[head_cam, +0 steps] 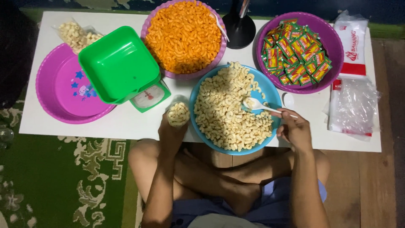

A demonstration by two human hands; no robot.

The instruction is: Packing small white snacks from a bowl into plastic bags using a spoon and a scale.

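Note:
My left hand [170,134] holds a small clear bag of pale macaroni snacks [178,113] upright, just left of the blue bowl [270,94]. That bowl is heaped with pale macaroni snacks [228,109]. My right hand [294,128] grips a white plastic spoon [258,104] whose scoop rests on the pile near the bowl's right side. Both hands hover at the near edge of the low white table [126,122].
A green kitchen scale with a square green tray [120,63] stands left of the bag. Around it lie an empty pink basin [63,90], a pink bowl of orange snacks [183,36], a purple bowl of seasoning sachets [297,50], a black stand [239,27], a filled bag [76,36] and plastic bag packs [352,105].

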